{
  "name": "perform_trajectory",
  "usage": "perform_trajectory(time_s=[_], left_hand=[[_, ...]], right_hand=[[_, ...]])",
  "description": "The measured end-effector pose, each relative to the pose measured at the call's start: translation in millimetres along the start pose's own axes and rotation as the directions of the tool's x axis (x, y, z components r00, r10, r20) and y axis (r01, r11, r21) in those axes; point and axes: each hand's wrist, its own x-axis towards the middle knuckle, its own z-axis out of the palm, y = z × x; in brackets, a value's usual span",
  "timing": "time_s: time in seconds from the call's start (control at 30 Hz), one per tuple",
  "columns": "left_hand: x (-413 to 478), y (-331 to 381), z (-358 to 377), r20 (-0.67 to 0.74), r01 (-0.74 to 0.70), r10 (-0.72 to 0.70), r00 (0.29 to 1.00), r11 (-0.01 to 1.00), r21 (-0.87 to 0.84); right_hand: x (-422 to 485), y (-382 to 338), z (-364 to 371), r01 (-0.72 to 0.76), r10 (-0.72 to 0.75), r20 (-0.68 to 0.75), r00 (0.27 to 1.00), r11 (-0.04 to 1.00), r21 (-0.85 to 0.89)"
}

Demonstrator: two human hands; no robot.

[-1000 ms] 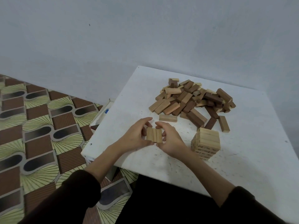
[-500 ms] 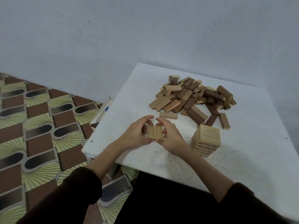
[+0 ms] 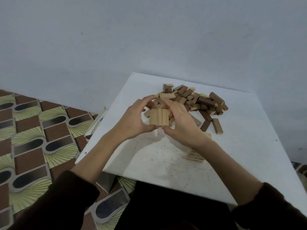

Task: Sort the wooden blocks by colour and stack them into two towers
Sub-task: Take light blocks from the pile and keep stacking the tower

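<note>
Three light wooden blocks (image 3: 159, 117) are pressed side by side into a flat row, lifted above the white table (image 3: 240, 156). My left hand (image 3: 132, 118) grips the row's left side and my right hand (image 3: 180, 123) grips its right side, thumbs below and fingers over the top. Behind my hands lies the mixed pile (image 3: 199, 100) of light and dark brown blocks. The light-block tower (image 3: 194, 156) stands near the table's middle, mostly hidden under my right forearm.
The table's left edge drops to a patterned floor (image 3: 33, 138). A grey wall (image 3: 149, 39) rises behind the table. Two loose blocks (image 3: 211, 124), one dark and one lighter, lie right of my hands.
Both hands have lifted the row of three light blocks off the table and carried it up and slightly right, and my right forearm now covers the tower.
</note>
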Motion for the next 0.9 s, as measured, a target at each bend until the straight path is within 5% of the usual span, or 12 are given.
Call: perform_trajectory(time_s=[0.43, 0.9], left_hand=[[22.2, 54.1, 80.6, 0.238, -0.07, 0.083, 0.968, 0.995, -0.064], [18.9, 51.7, 94.6, 0.327, -0.025, 0.032, 0.944, 0.999, -0.025]], right_hand=[[-73.0, 55.6, -62.6, -0.183, 0.18, -0.076, 0.981, 0.982, -0.038], [-89.4, 76.5, -56.2, -0.128, 0.125, -0.051, 0.991, 0.991, -0.047]])
